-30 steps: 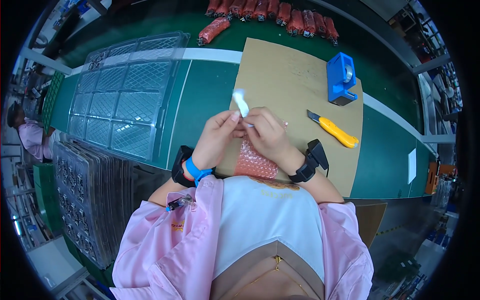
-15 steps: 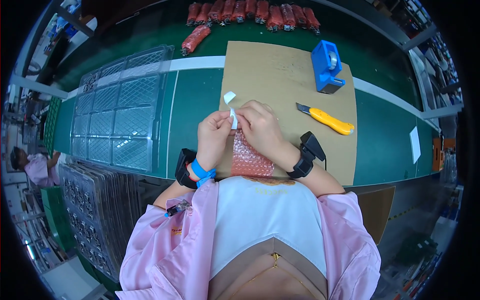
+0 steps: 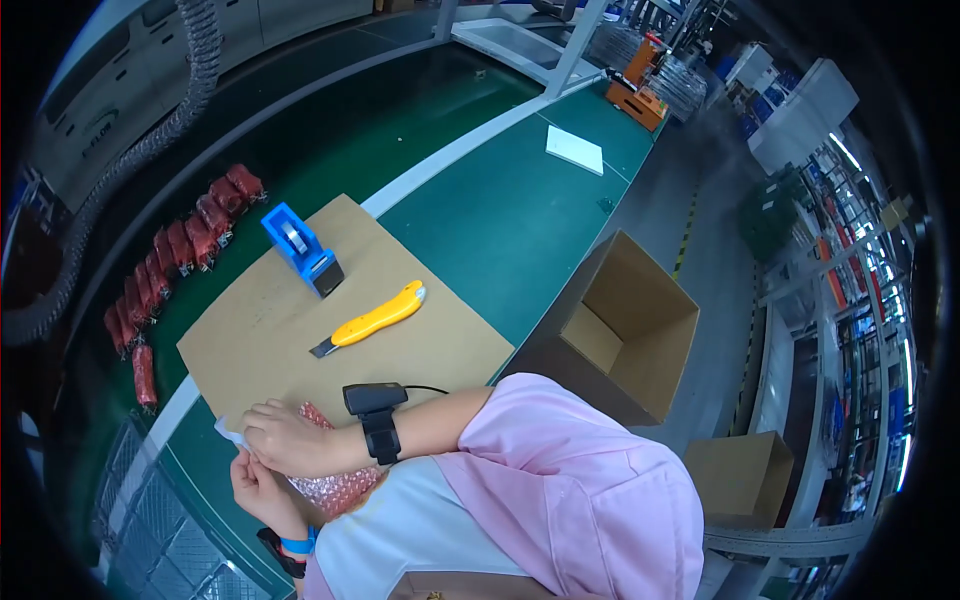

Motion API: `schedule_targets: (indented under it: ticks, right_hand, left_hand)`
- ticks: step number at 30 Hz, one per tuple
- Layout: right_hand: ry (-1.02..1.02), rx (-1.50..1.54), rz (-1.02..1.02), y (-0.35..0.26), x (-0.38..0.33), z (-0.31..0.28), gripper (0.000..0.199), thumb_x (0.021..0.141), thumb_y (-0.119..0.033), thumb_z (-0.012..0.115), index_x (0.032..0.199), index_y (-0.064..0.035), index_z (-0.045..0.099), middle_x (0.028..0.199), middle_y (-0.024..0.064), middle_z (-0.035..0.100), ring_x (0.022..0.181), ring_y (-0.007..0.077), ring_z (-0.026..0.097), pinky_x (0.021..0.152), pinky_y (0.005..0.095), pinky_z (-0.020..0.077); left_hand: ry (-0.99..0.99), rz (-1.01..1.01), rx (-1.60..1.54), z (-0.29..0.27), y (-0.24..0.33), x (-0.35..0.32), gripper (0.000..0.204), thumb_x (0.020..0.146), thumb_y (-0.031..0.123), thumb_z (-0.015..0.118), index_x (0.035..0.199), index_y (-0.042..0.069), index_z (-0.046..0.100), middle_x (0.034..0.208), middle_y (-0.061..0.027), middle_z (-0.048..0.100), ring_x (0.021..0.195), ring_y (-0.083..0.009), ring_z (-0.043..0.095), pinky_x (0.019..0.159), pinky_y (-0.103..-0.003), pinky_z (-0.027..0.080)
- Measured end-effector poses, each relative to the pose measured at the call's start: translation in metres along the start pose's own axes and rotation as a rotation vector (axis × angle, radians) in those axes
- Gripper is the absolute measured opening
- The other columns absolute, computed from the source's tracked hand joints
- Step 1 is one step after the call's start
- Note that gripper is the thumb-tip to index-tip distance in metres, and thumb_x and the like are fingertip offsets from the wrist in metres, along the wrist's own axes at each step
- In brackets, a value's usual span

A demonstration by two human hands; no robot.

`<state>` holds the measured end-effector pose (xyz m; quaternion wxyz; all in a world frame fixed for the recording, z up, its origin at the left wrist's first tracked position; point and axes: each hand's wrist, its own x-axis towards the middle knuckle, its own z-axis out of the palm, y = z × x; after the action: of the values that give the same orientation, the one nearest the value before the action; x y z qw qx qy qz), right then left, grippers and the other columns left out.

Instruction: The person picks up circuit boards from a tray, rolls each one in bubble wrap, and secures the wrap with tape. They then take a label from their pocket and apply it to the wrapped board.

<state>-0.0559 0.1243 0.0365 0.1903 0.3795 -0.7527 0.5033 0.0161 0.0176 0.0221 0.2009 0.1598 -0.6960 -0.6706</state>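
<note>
A small curled white paper strip [image 3: 230, 432] sticks out at the fingertips of both my hands, over the left corner of the cardboard sheet [image 3: 280, 350]. My left hand [image 3: 262, 492] pinches it from below. Above, with fingers bent, my right hand [image 3: 292, 440] closes on the same strip and hides part of it. A sheet of pink bubble wrap [image 3: 345, 490] lies beneath my right wrist, against my body. On the cardboard beyond my right hand rests a yellow utility knife [image 3: 375, 315], its blade pointing toward me. Farther off stands a blue tape dispenser [image 3: 302, 250].
Several red bubble-wrapped bundles [image 3: 180, 245] line the green table's far left, one apart from the row. Clear plastic trays [image 3: 165, 520] lie at lower left. A white sheet [image 3: 575, 150] sits far right on the table; an open cardboard box [image 3: 630, 330] stands beside its edge.
My view has swung to the right, so the hands and cardboard now appear at lower left and the boxes and aisle have come into sight. Both hands still hold the strip.
</note>
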Motion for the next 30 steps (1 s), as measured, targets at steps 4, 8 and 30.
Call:
schedule_targets:
  ticks: [4,8,30]
  right_hand:
    - [0.011,0.213,0.223,0.001,-0.002,0.001,0.010,0.068,-0.004,0.064,0.063,-0.0031,0.054,0.078,0.0109,0.052,0.081,0.0282,0.052,0.069,0.0394,0.0409]
    - [0.055,0.413,0.453,0.001,-0.002,0.011,0.014,0.065,0.000,0.063,0.058,-0.0031,0.051,0.076,0.0115,0.051,0.081,0.0284,0.051,0.067,0.0395,0.0408]
    - [0.032,-0.090,-0.003,0.004,0.003,0.003,0.011,0.075,-0.015,0.061,0.076,-0.0065,0.054,0.080,0.0083,0.049,0.085,0.0262,0.048,0.076,0.0381,0.0333]
  left_hand:
    - [0.031,-0.055,-0.193,0.009,0.003,-0.002,0.021,0.096,0.005,0.049,0.112,-0.007,0.054,0.103,-0.0117,0.062,0.089,-0.0146,0.060,0.078,-0.025,0.049]
    - [0.038,-0.138,-0.302,0.006,0.001,0.000,0.022,0.097,0.007,0.049,0.113,-0.006,0.053,0.103,-0.0114,0.061,0.091,-0.0147,0.060,0.079,-0.025,0.050]
    - [0.049,-0.142,-0.444,0.019,0.027,0.007,0.013,0.098,0.016,0.050,0.092,0.004,0.051,0.091,-0.0043,0.059,0.081,-0.0099,0.058,0.074,-0.023,0.049]
